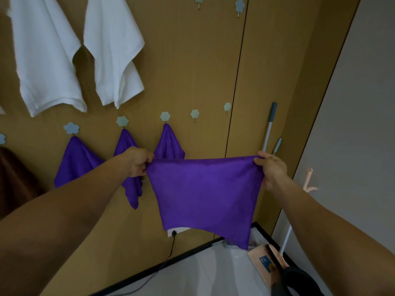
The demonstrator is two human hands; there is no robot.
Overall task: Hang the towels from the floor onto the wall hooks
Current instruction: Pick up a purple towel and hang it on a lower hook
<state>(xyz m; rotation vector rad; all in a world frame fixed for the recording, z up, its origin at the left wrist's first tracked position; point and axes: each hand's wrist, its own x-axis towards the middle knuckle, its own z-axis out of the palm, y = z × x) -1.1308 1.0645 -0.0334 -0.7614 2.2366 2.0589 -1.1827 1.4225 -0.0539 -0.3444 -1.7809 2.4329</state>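
We hold the purple towel (205,195) spread before the wooden wall (192,60), left hand (137,161) and right hand (271,167) fingers pinched shut on its 2 top corners, below 2 free hooks (194,114).

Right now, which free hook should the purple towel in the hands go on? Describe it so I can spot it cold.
On the tan wood wall, find the lower row of pale flower-shaped hooks, three carrying hung purple towels. The free hook sits just right of the last of those, above the spread towel. Unlike its left neighbours it is bare, and another bare hook follows on its right.
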